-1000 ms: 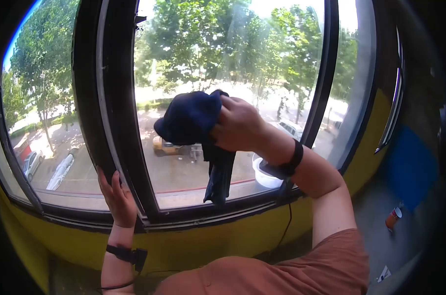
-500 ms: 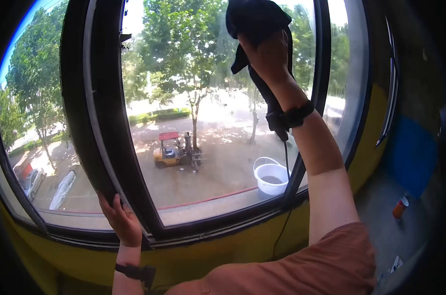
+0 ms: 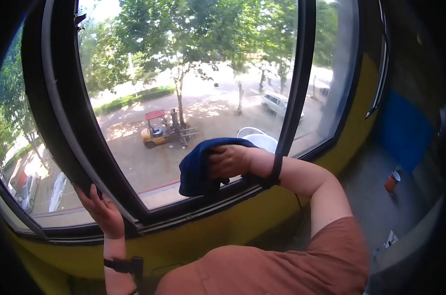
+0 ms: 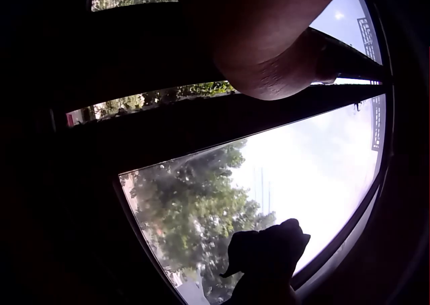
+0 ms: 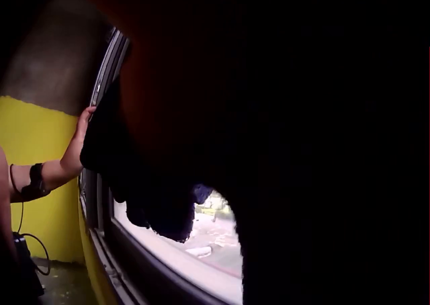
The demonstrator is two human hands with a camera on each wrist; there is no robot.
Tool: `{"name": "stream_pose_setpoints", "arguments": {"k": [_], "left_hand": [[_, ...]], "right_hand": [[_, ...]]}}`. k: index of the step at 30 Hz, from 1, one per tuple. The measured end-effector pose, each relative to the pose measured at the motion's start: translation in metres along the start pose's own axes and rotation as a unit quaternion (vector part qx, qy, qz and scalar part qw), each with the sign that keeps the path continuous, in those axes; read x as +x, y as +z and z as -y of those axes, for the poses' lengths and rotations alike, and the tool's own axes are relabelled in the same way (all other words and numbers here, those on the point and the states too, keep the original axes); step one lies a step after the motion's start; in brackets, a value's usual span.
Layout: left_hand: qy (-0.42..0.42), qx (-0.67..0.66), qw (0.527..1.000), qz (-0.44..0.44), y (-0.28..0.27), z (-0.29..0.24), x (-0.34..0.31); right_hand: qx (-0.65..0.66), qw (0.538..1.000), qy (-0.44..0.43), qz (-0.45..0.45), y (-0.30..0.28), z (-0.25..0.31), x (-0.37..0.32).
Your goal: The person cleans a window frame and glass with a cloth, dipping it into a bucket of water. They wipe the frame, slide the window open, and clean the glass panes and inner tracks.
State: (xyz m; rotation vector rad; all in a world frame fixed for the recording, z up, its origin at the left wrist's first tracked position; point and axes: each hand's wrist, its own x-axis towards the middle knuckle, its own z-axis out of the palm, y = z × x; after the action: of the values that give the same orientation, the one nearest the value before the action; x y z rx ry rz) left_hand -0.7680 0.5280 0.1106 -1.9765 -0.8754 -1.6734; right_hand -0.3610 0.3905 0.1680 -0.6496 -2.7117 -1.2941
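Note:
The right hand [image 3: 229, 161] grips a bunched dark blue cloth [image 3: 196, 169] low on the window pane [image 3: 134, 162], near the bottom frame. In the right wrist view the cloth [image 5: 168, 214] is a dark mass beside the glass, and the hand is mostly in shadow. With fingers spread and pointing up, the left hand [image 3: 104, 214] rests on the dark upright window frame [image 3: 75, 123]. The left wrist view shows that hand [image 4: 269, 56] large over the frame, while a dark silhouette of the cloth [image 4: 265, 251] stands out against the pane.
Behind the right hand, a white bucket [image 3: 262, 141] stands on the ledge beyond the glass. An orange can [image 3: 392, 182] is on the floor at right, near a blue panel [image 3: 405, 130]. Yellow wall [image 3: 193, 246] runs below the window; a forklift [image 3: 156, 130] is outside.
The right hand with the cloth went up to the upper right of the pane, then came down to its lower edge. The left hand remains on the frame; the head view has shifted.

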Motion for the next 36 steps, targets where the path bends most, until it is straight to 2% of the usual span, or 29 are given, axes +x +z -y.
{"name": "stream_pose_setpoints", "arguments": {"k": [2, 4, 5, 6, 7, 8, 10, 11, 13, 17, 19, 20, 22, 24, 26, 27, 28, 29, 30, 31, 32, 33, 34, 35, 36], "left_hand": [[0.002, -0.004, 1.0, -0.001, 0.004, 0.002, -0.001], [-0.005, 0.02, 1.0, -0.017, 0.003, 0.002, 0.0], [-0.011, 0.023, 1.0, -0.018, 0.003, -0.002, 0.001], [-0.009, 0.024, 1.0, 0.004, 0.003, -0.004, 0.004], [-0.014, 0.022, 1.0, -0.003, 0.002, -0.005, 0.006], [-0.018, 0.019, 1.0, -0.011, 0.001, -0.005, 0.006], [-0.019, 0.012, 1.0, 0.006, 0.001, -0.006, 0.005], [-0.02, -0.001, 1.0, 0.0, 0.001, -0.007, 0.006], [-0.009, -0.017, 1.0, -0.01, 0.0, -0.01, 0.01], [0.026, 0.031, 0.999, -0.015, 0.0, -0.007, 0.013], [0.014, 0.035, 0.999, -0.013, 0.001, -0.008, 0.012], [0.002, 0.039, 0.999, -0.018, 0.002, -0.009, 0.012], [0.011, 0.037, 0.999, -0.03, 0.003, -0.011, 0.015], [0.027, 0.075, 0.996, -0.044, 0.004, -0.013, 0.015], [0.043, 0.086, 0.994, -0.051, 0.006, -0.009, 0.015], [0.047, 0.072, 0.995, -0.056, 0.006, -0.011, 0.017], [0.032, 0.048, 0.997, -0.054, 0.006, -0.014, 0.017], [0.035, 0.044, 0.997, -0.055, 0.008, -0.013, 0.014], [0.038, 0.04, 0.997, -0.058, 0.008, -0.011, 0.013], [0.054, 0.049, 0.996, -0.056, 0.005, -0.011, 0.016], [0.043, 0.054, 0.996, -0.051, 0.004, -0.012, 0.016], [0.043, 0.056, 0.996, -0.05, 0.004, -0.01, 0.017], [0.045, 0.055, 0.996, -0.049, 0.004, -0.009, 0.016], [0.049, 0.071, 0.995, -0.048, 0.003, -0.008, 0.016], [0.052, 0.081, 0.994, -0.048, 0.003, -0.007, 0.017]], "right_hand": [[-0.164, 0.981, 0.105, 0.015, -0.054, -0.032, 0.005], [-0.233, 0.94, 0.235, -0.081, -0.092, -0.069, 0.005], [-0.232, 0.918, 0.319, -0.043, -0.107, -0.085, -0.007], [-0.253, 0.901, 0.35, -0.047, -0.117, -0.104, -0.02], [-0.203, 0.852, 0.48, -0.048, -0.122, -0.119, -0.032], [-0.152, 0.783, 0.601, -0.044, -0.122, -0.128, -0.042], [-0.355, 0.74, 0.517, -0.243, -0.116, -0.135, -0.055], [-0.349, 0.74, 0.526, -0.235, -0.113, -0.127, -0.056], [-0.318, 0.785, 0.462, -0.265, -0.113, -0.107, -0.041], [-0.251, 0.782, 0.502, -0.269, -0.073, -0.057, -0.049], [-0.3, 0.739, 0.56, -0.226, -0.047, -0.026, -0.048], [-0.297, 0.738, 0.563, -0.224, -0.028, -0.013, -0.048], [-0.295, 0.677, 0.599, -0.308, 0.017, 0.015, -0.042], [-0.203, 0.682, 0.651, -0.265, 0.05, 0.058, -0.021], [-0.158, 0.697, 0.636, -0.292, 0.068, 0.091, 0.026], [-0.091, 0.702, 0.651, -0.273, 0.075, 0.105, 0.046], [-0.121, 0.715, 0.646, -0.238, 0.086, 0.122, 0.069], [-0.056, 0.732, 0.624, -0.267, 0.082, 0.135, 0.096], [-0.017, 0.742, 0.63, -0.227, 0.079, 0.145, 0.124], [0.148, 0.746, 0.583, -0.285, 0.068, 0.139, 0.145], [0.184, 0.78, 0.511, -0.313, 0.08, 0.147, 0.156], [0.128, 0.856, 0.421, -0.271, 0.106, 0.161, 0.158], [0.166, 0.894, 0.373, -0.184, 0.093, 0.159, 0.181], [0.16, 0.896, 0.36, -0.205, 0.098, 0.163, 0.203], [0.122, 0.884, 0.395, -0.217, 0.099, 0.169, 0.214]]}}
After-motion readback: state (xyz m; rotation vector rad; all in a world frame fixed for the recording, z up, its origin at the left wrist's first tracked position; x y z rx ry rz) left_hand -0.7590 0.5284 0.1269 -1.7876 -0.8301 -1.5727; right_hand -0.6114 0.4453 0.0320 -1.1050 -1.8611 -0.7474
